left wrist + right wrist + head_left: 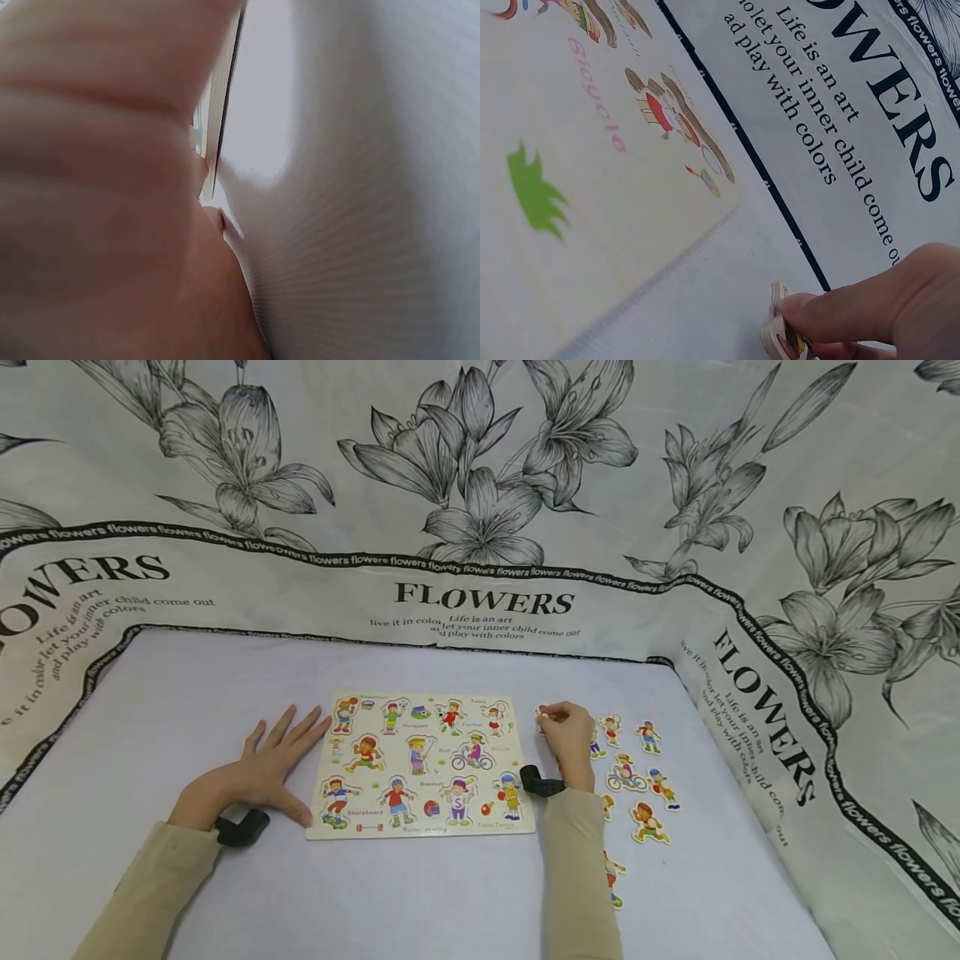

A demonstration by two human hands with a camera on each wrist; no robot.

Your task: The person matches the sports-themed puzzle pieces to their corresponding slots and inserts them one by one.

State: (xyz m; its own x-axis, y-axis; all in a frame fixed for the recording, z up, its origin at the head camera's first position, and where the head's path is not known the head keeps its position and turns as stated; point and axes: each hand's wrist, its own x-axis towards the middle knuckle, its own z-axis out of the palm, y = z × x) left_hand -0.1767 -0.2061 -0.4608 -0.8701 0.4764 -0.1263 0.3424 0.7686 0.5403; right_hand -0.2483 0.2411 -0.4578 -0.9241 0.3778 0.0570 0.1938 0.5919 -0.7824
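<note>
A cream wooden puzzle board (397, 739) lies flat on the table, printed with children at sports and words such as "Bicycle". My left hand (262, 768) rests at its left edge with fingers spread; fingertips and thumb touch the board. In the left wrist view the palm hides much of the board's side. To the right of the board, my right hand (572, 739) pinches a small wooden puzzle piece (776, 341) between thumb and fingers. Its picture is mostly covered. Around that hand lie loose pieces, including a cyclist piece (626, 774) and a runner piece (649, 824).
Several more figure pieces lie on the right, such as a blue-capped child piece (662, 789) and a tennis player piece (611, 729). My right forearm partly covers a skateboarder piece (615, 878). A white cloth (247, 893) covers the table; flower-printed fabric (480, 610) rises behind.
</note>
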